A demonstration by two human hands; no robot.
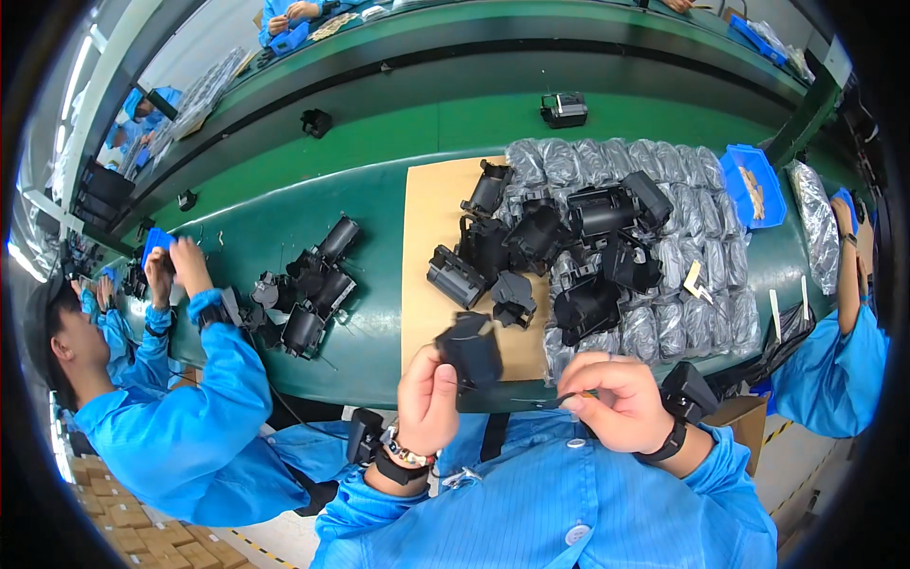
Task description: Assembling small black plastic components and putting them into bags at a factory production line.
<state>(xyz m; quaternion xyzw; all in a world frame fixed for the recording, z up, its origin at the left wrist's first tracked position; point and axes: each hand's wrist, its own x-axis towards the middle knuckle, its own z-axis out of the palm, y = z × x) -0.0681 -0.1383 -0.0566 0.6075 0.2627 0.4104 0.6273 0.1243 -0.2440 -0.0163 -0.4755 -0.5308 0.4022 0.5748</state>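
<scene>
My left hand (427,403) is closed round the lower left edge of a black plastic housing (472,351), holding it up over the table's near edge. To its right, my right hand (621,406) is closed in a pinch on a thin dark wire-like piece (561,398), whose exact kind is too small to tell. The two hands are apart. Just beyond them, several similar black housings (457,277) lie loose on a brown cardboard sheet (422,218). More of them, such as one black housing (586,308), rest on rows of parts in clear plastic bags (668,327).
A blue bin (758,190) with tan pieces stands at the far right of the bagged rows. More black housings (303,327) lie on the green table (379,351) at left. A co-worker's blue sleeve (204,370) is close on my left; another person's sleeve (834,370) is at right.
</scene>
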